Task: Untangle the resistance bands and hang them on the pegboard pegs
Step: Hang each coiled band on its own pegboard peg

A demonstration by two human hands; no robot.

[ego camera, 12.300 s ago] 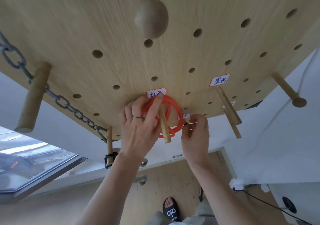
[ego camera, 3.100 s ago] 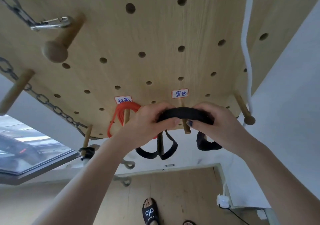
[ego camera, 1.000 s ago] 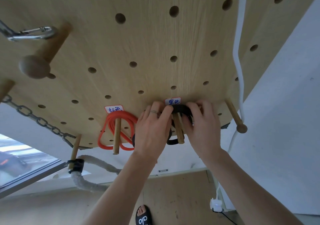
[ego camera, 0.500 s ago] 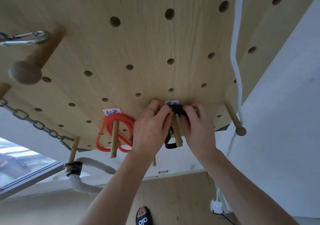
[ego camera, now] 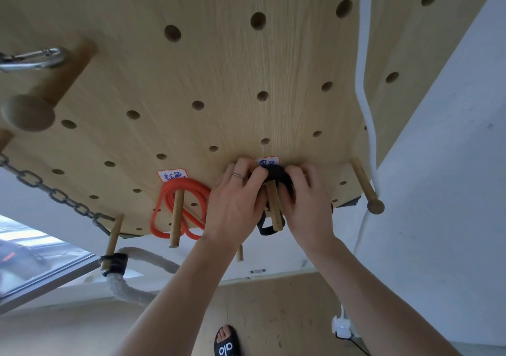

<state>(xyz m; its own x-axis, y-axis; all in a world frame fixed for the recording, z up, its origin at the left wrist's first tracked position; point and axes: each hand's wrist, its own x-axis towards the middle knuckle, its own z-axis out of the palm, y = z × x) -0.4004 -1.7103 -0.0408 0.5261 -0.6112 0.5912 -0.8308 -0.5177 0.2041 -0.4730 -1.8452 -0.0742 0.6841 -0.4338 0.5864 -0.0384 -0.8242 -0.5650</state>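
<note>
The left hand [ego camera: 235,207], wearing a thin ring, and the right hand [ego camera: 306,205] are reaching up side by side to the light wooden pegboard [ego camera: 232,81], each curling its fingers over the top of a black resistance band [ego camera: 276,173]. Both hands are gripping this band where it is draping over a plain wooden dowel peg [ego camera: 273,207] that is projecting between them; a lower loop of the band is showing beneath the peg's free end. Just above the band, a small white label with blue handwriting [ego camera: 267,161] is sticking to the board, partly covered by the fingers. To the left of the hands, an orange-red resistance band [ego camera: 178,210] is hanging in several loops on a second wooden dowel peg [ego camera: 175,218], under a similar white handwritten label [ego camera: 172,175]. Further left, a grey metal chain [ego camera: 54,191] is running diagonally across the board, a rough grey rope [ego camera: 128,287] is hanging from a lower peg, and a silver carabiner [ego camera: 32,59] is resting on a knob-ended wooden peg [ego camera: 35,106]. To the right, a white cord [ego camera: 364,95] is trailing down past another knobbed peg [ego camera: 365,185]. Below, a foot in a black sandal [ego camera: 226,342] is standing on the wooden floor [ego camera: 273,314].
</note>
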